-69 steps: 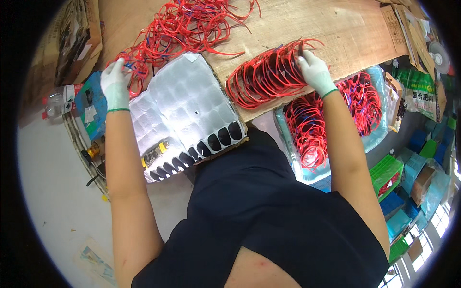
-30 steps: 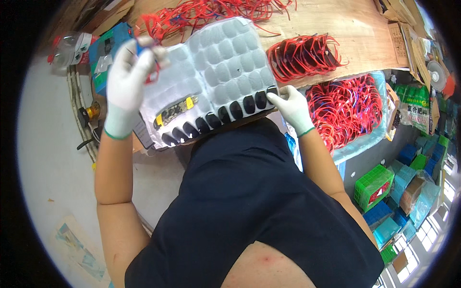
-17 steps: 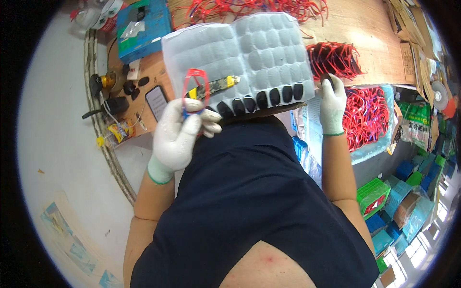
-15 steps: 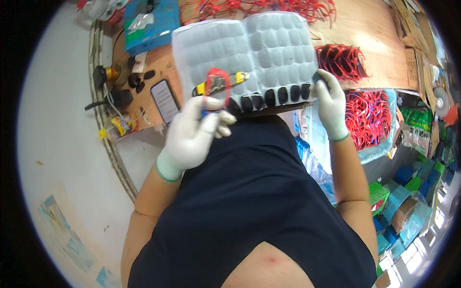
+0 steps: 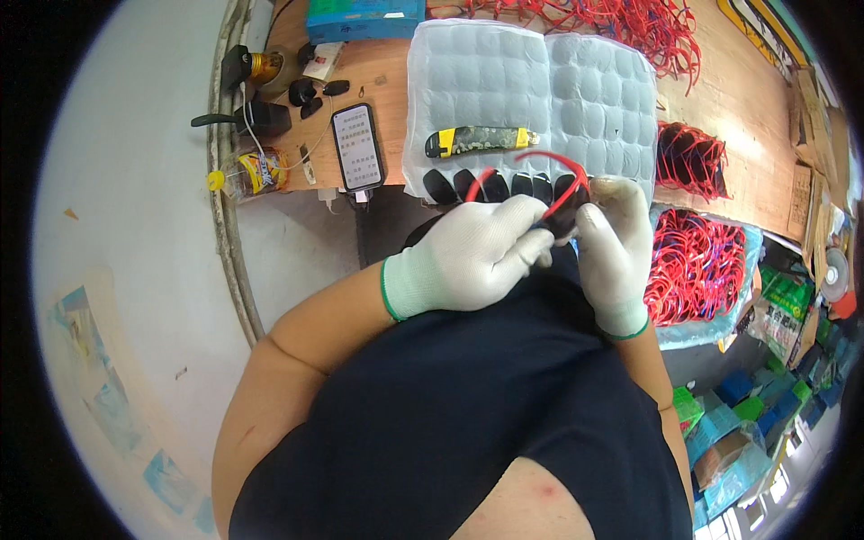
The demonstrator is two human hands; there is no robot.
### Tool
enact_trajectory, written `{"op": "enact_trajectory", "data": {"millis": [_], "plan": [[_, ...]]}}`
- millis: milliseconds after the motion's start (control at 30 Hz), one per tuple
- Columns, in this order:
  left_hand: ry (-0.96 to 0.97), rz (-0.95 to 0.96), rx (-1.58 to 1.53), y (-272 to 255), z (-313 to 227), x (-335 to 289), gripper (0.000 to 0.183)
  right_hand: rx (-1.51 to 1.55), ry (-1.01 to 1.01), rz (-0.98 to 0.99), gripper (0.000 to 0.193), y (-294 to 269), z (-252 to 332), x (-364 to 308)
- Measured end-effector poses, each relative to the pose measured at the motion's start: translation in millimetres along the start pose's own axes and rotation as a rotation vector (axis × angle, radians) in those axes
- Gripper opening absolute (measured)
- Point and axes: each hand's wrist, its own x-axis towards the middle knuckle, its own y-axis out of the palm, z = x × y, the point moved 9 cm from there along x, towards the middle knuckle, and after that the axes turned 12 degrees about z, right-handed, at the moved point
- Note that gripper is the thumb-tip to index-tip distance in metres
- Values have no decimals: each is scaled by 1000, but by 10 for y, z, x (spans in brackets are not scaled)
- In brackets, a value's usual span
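Both my hands wear white knit gloves and meet in front of the tray's near edge. My left hand (image 5: 477,256) is closed on a red eyeglass frame (image 5: 577,169), whose thin red arms curve up above the fingers. My right hand (image 5: 616,256) pinches at the frame's right side, where a dark lens (image 5: 565,214) shows between the hands; the fingers partly hide it. Just beyond lies a pale molded tray (image 5: 477,72) with a row of dark lenses (image 5: 495,187) along its near edge. A yellow and black utility knife (image 5: 481,141) rests on the tray.
Left of the tray lie a phone (image 5: 358,148), loose dark lenses (image 5: 336,87) and a plastic bottle (image 5: 256,173); a blue box (image 5: 364,22) stands behind. To the right are glasses with dark lenses (image 5: 691,160) and a lined bin of red frames (image 5: 693,270). More red frames (image 5: 621,36) lie at the back.
My left hand has moved right with the red frame, and my right hand has come in from the tray's right edge with a dark lens. The hands now meet. The view has shifted.
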Motion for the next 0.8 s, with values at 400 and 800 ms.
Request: {"op": "enact_trajectory", "data": {"millis": [400, 800], "plan": [[-5, -185, 57, 354, -289, 417, 17, 424, 439, 428, 30, -404, -135, -24], [-235, -136, -253, 445, -238, 402, 21, 166, 303, 461, 17, -411, 259, -92]]}}
